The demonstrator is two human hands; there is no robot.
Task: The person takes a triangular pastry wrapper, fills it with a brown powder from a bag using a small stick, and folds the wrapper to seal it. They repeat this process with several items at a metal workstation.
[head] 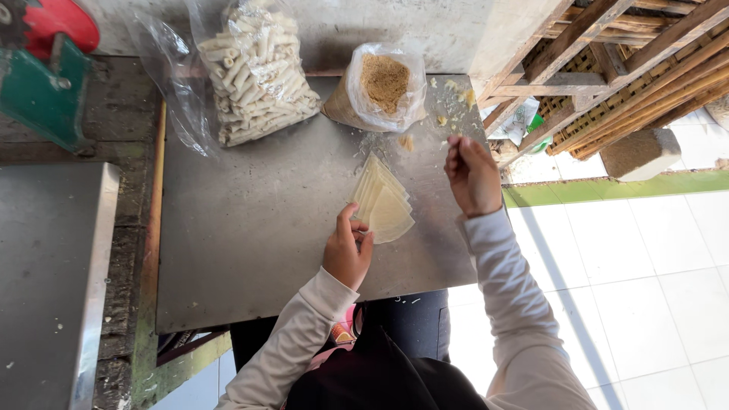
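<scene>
While my left hand (347, 254) rests with curled fingers on the near corner of the wrapper stack (383, 201), my right hand (472, 176) hovers just beside its far edge, fingertips pinched together; whether anything sits between them I cannot tell. The wrappers are thin, pale yellow, smooth triangular sheets, fanned slightly so their edges step out one past the next. They lie flat on the dull grey metal tabletop (250, 228), near its right edge. Beyond them stands an open clear plastic bag of coarse brown crumbs (382, 85), with loose crumbs scattered around it. To its left slumps a crinkled clear bag of pale rolled sticks (254, 72), packed tight.
</scene>
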